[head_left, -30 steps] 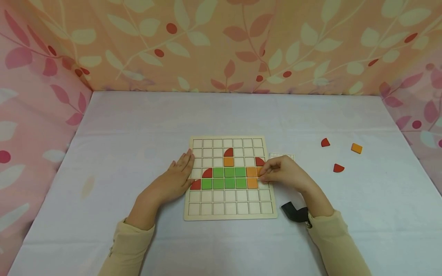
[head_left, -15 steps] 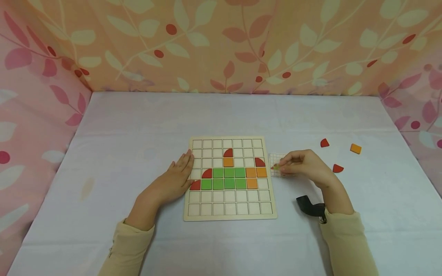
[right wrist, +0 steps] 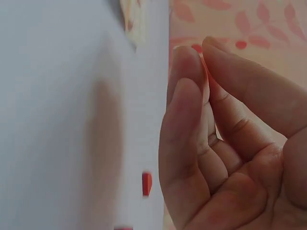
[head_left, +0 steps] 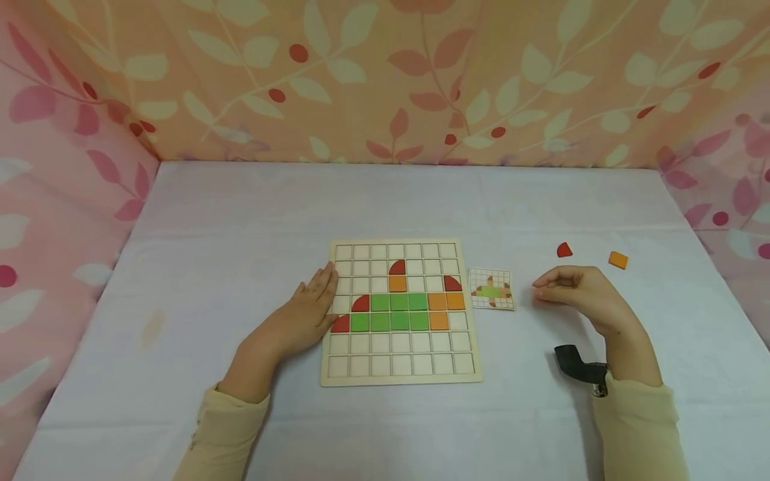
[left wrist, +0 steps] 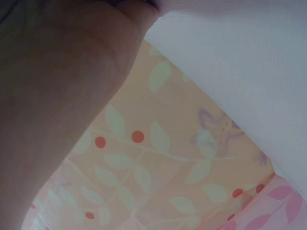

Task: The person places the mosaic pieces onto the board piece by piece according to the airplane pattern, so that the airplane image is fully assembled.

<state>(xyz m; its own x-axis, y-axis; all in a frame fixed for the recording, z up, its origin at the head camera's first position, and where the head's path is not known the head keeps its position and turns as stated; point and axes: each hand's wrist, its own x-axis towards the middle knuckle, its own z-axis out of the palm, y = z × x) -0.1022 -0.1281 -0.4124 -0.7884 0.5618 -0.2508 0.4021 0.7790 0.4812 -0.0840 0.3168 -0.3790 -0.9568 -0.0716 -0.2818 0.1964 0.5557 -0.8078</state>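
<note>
My left hand (head_left: 305,306) lies flat with its fingertips and thumb on the left edge of a pale wooden grid board (head_left: 402,378). Green squares (head_left: 400,302), orange squares (head_left: 438,302) and red quarter-circle pieces (head_left: 361,303) fill some of its cells. Right of the printed pattern card (head_left: 492,289), my right hand (head_left: 586,294) hovers over the cloth, fingers loosely bent. Nothing shows between thumb and fingers in the right wrist view, where a loose red piece (right wrist: 147,184) lies beyond the hand. In the head view the hand hides one red piece.
A red quarter-circle piece (head_left: 564,250) and an orange square (head_left: 618,260) lie loose at the right on the white cloth (head_left: 240,220). Floral fabric walls (head_left: 385,80) stand behind and at both sides. A black wrist camera mount (head_left: 577,364) juts out from the right sleeve.
My right hand has moved right, off the board and past the pattern card, uncovering an orange square at the board's right and the card. The left hand has stayed put.
</note>
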